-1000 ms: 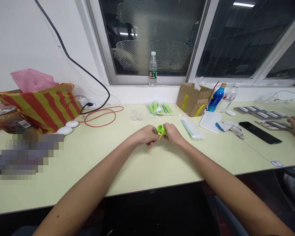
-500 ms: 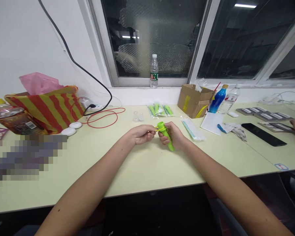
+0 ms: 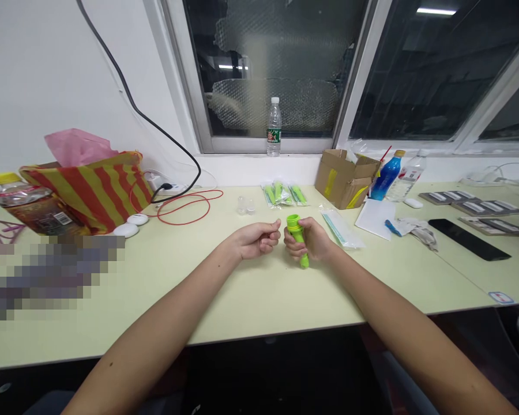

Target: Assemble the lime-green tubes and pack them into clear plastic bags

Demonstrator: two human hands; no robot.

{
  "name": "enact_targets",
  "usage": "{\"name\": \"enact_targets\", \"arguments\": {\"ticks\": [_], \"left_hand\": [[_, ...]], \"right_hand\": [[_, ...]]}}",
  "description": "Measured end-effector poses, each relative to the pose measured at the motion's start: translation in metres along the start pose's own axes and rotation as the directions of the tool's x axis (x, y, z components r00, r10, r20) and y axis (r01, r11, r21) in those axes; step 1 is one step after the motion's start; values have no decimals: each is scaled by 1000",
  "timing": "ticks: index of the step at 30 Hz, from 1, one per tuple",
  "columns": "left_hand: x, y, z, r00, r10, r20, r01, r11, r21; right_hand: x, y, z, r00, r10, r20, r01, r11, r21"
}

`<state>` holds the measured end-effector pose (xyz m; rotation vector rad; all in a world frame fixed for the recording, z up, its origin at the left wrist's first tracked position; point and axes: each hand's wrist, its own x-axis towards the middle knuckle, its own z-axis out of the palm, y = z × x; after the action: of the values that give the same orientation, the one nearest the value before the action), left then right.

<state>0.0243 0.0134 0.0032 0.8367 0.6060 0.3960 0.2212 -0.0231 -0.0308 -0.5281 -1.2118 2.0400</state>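
Note:
My right hand [image 3: 310, 241] is wrapped round a bright green plastic flashlight body [image 3: 296, 229]. Its wide, threaded open end points up, and the narrow tail shows below my fingers. Just to its left, my left hand [image 3: 259, 239] is closed with the thumb over the curled fingers, apart from the green piece. Whatever those fingers may hold is hidden. Beyond the hands lie small clear plastic pieces [image 3: 245, 205] and several bagged green pieces [image 3: 282, 193].
Behind stand a cardboard box [image 3: 339, 178], a blue bottle [image 3: 387, 174] and a water bottle [image 3: 274, 129] on the sill. A flat plastic packet [image 3: 341, 227] lies right of my hands. At left are a red cable [image 3: 184, 222] and a striped bag [image 3: 104, 193].
The yellow band stretched between my left fingers and the green flashlight body no longer shows. My hands are slightly farther apart. The hand at the far right has moved mostly out of view.

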Motion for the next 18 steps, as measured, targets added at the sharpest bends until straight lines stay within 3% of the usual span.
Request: {"name": "enact_targets", "arguments": {"ticks": [4,6,7,10,13,15,18], "left_hand": [[1,0,-7,982,180,-61,-173,979,106],[3,-3,-6,926,350,-142,-308,917,253],[4,-5,-4,876,450,-175,-372,860,349],[3,-14,5,667,727,-162,-478,585,655],[-2,-24,12,484,874,50,-434,190,880],[-3,-29,14,412,886,211,-372,-48,927],[1,-33,11,345,872,348,-321,-238,917]], "right_hand": [[-8,-8,-5,995,-98,-13,99,992,79],[-10,-10,-3,991,-118,-56,124,985,118],[-10,-10,-1,990,-116,-78,126,983,135],[-9,-9,8,986,-112,-125,132,978,160],[-6,-6,14,975,-152,-162,170,980,102],[-3,-2,14,962,-183,-203,190,982,15],[0,3,11,943,-230,-239,208,971,-114]]}}
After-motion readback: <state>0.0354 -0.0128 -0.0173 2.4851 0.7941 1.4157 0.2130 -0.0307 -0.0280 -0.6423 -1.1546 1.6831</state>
